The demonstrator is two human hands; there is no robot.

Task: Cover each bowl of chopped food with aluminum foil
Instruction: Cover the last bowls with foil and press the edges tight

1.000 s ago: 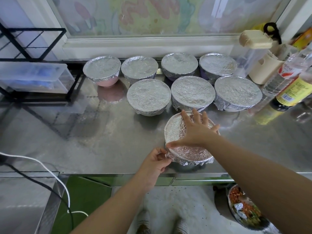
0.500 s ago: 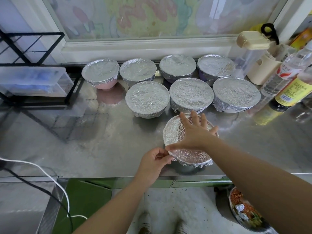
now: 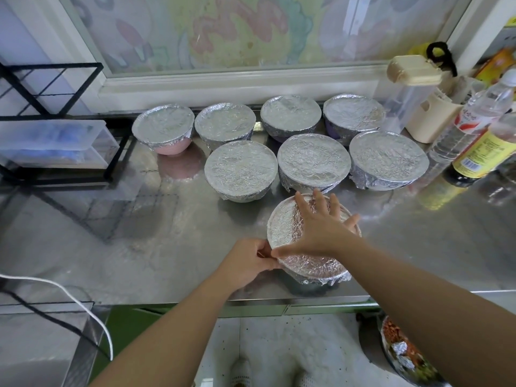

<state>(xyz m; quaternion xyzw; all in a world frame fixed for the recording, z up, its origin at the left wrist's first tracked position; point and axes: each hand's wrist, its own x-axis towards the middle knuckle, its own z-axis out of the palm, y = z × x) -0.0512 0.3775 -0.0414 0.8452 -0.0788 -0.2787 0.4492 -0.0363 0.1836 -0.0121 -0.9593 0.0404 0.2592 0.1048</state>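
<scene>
A foil-covered bowl point(image 3: 284, 227) stands near the front edge of the steel counter point(image 3: 139, 241). My right hand point(image 3: 321, 230) lies flat on its foil top, fingers spread and pressing down. At the bowl's left rim, my left hand point(image 3: 248, 261) pinches the foil edge with curled fingers. Behind it stand several more bowls sealed with foil in two rows, among them a pink bowl point(image 3: 163, 129) at the back left and one point(image 3: 388, 159) at the right of the nearer row.
Bottles point(image 3: 474, 155) and a beige-lidded container point(image 3: 413, 88) crowd the right back corner. A black wire rack with a clear plastic box point(image 3: 53, 143) sits at the left. A white cable point(image 3: 69, 300) crosses the lower left. A bowl of chopped food point(image 3: 402, 356) sits below the counter at right.
My left hand has moved in against the bowl's left rim and now pinches the foil. My right hand stays pressed on top.
</scene>
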